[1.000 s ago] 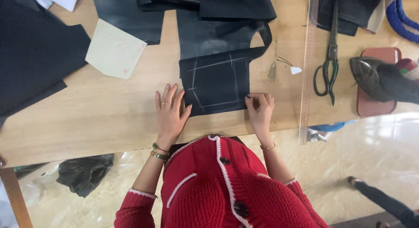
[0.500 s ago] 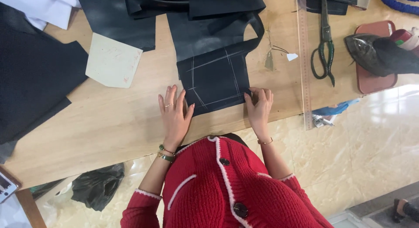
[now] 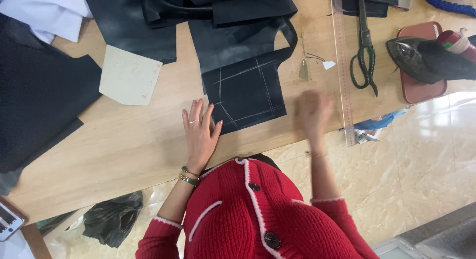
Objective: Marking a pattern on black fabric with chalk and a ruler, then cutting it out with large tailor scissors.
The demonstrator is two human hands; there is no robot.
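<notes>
While the head camera looked straight down, the left hand (image 3: 200,135) lay flat and open on the wooden table (image 3: 124,150), fingers spread, its fingertips just touching the lower left corner of a dark fabric piece (image 3: 248,93) marked with pale chalk lines. It gripped nothing. That chalked piece lay on the table near the front edge, directly ahead of the person's red knitted top (image 3: 258,214), with a narrow strip of it running up and round to the right. The right hand (image 3: 313,113) was blurred, hovering just right of the fabric and apart from it; whether it was open or closed I could not tell, though nothing showed in it.

Just right of that hand a long clear ruler (image 3: 343,70) ran up the table. Beyond it lay a pair of dark-handled scissors (image 3: 364,56), and farther right an iron (image 3: 426,53) rested on a reddish tray-like stand (image 3: 421,93), the only holder in sight, bearing nothing else that I could make out. A pale card pattern piece (image 3: 130,75) lay left of the chalked fabric, well apart from it. More dark cloth (image 3: 39,100) covered the table's left side and top. Below the table edge, a black plastic bag (image 3: 111,222) sat on the floor, its contents hidden.
</notes>
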